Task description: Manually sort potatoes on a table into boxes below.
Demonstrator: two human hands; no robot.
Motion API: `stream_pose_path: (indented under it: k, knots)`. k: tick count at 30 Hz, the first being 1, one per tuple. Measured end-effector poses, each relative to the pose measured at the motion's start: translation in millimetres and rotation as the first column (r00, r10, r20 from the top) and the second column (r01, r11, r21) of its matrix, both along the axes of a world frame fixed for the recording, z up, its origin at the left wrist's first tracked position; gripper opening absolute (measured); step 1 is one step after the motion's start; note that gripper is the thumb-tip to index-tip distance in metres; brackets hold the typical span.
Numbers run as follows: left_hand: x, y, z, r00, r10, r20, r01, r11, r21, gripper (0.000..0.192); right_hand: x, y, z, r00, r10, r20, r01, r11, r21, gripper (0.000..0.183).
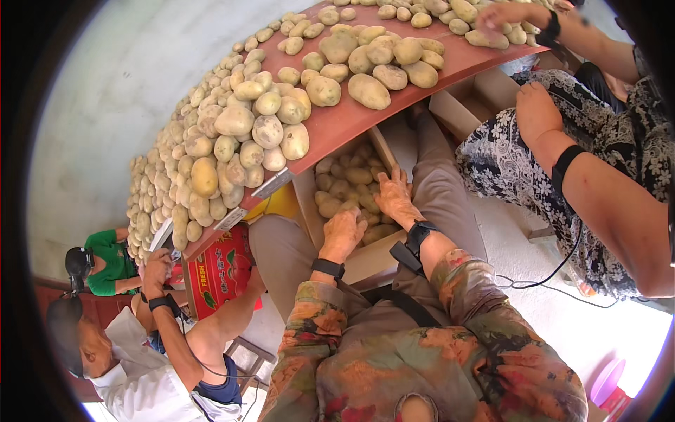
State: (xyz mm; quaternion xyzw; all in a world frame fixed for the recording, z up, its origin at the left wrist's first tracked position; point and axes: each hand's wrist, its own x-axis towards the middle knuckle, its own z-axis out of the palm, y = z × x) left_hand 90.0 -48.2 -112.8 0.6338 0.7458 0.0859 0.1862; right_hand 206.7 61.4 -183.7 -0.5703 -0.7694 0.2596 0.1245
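A cardboard box stands between my knees, below the table's edge, with many potatoes inside. My left hand rests over the near left part of the box, its fingertips at the potatoes; whether it grips one is hidden. On the box's right side, my right hand lies at the rim with its fingers apart and nothing seen in them. Above the box, large potatoes lie on the red-brown table, and a big heap of smaller potatoes covers its left part.
Metal hinges sit on the table's edge. Left of my knee are a yellow container and a red printed carton. Two people work at the left; another in a floral garment sits close at the right, beside more boxes. Black cables hang there.
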Motion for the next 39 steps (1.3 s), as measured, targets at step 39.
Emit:
stream_pose_path:
  k: [39]
  knots:
    - [29,155,98,0.996,-0.076,-0.052,0.090,0.693,0.716,0.070,0,3,1,0.998,0.053,0.019,-0.052,0.996,-0.067,0.051]
